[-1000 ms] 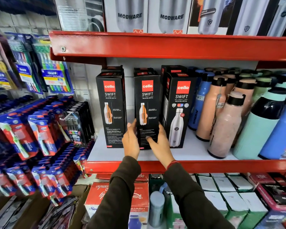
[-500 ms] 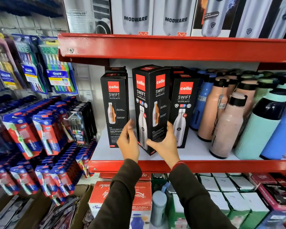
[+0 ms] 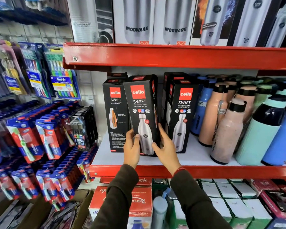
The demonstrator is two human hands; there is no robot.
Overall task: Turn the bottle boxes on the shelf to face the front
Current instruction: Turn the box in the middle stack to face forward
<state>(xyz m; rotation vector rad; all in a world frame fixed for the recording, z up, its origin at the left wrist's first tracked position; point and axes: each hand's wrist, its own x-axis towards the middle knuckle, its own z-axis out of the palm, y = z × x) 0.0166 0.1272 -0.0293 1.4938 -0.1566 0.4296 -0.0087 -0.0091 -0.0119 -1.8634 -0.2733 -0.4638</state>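
Note:
Three black cello SWIFT bottle boxes stand in a row on the white shelf board [image 3: 196,157]. The middle box [image 3: 141,104] is tilted slightly left and shows its steel-bottle face to me. My left hand [image 3: 131,148] grips its lower left edge and my right hand [image 3: 165,147] its lower right side. The left box [image 3: 115,116] shows a panel with an orange cutaway bottle and small text. The right box [image 3: 182,113] faces me with its steel-bottle picture. More black boxes stand behind them.
Loose bottles in pink [image 3: 226,134], mint [image 3: 261,129] and blue crowd the shelf's right half. The red shelf lip [image 3: 221,171] runs in front. An upper red shelf [image 3: 172,55] carries MODWARE boxes. Toothbrush packs [image 3: 40,133] hang at the left. Boxes lie below.
The middle box has turned in both hands from its orange-bottle panel, through a corner-on view, to its steel-bottle face. The camera has moved closer.

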